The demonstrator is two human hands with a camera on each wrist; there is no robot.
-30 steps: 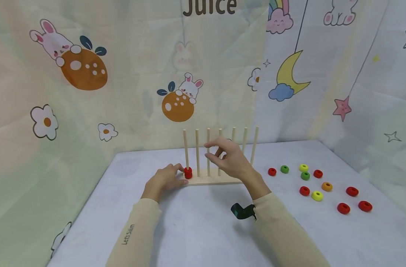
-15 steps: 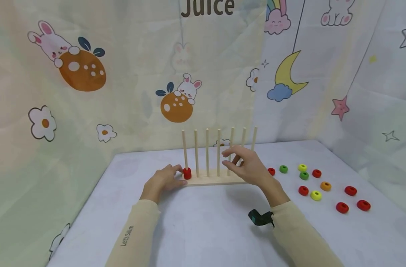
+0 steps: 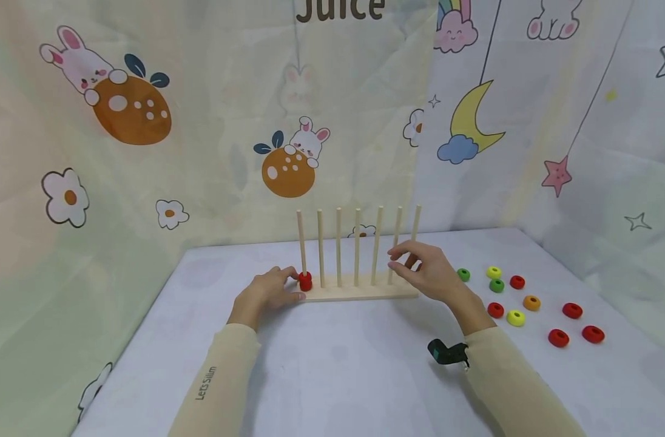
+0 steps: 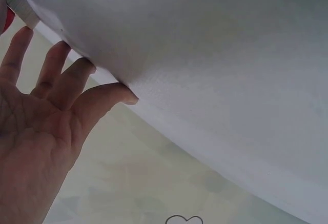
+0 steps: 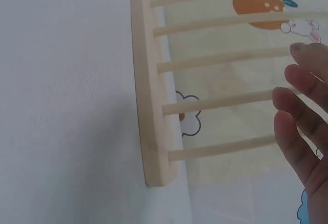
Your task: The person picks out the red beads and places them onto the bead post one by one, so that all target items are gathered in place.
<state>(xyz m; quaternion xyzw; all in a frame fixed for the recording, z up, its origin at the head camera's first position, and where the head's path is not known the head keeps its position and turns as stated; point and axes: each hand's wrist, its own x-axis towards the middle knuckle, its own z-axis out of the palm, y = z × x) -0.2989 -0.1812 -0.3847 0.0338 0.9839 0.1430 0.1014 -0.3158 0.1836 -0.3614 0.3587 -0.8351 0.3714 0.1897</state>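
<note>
A wooden peg rack (image 3: 360, 294) stands on the table with several upright pegs in a row. On its leftmost peg sit red beads (image 3: 306, 281), stacked low at the base. My left hand (image 3: 266, 294) grips the rack's left end, thumb at the front and index finger behind; in the left wrist view the other fingers rest against the tabletop. Beside the rightmost pegs my right hand (image 3: 428, 272) hovers with loosely bent fingers and nothing between them. The right wrist view shows its fingertips (image 5: 284, 119) near the upper part of the pegs.
Loose beads lie to the right: green (image 3: 496, 285), yellow (image 3: 516, 318), orange (image 3: 531, 303) and several red ones (image 3: 573, 311). A printed cloth (image 3: 223, 121) hangs behind the white table (image 3: 332, 364). A black device (image 3: 447, 352) sits at my right wrist.
My right hand has moved right along the rack, from the middle pegs to the right end, empty throughout. The left hand stays at the rack's left end.
</note>
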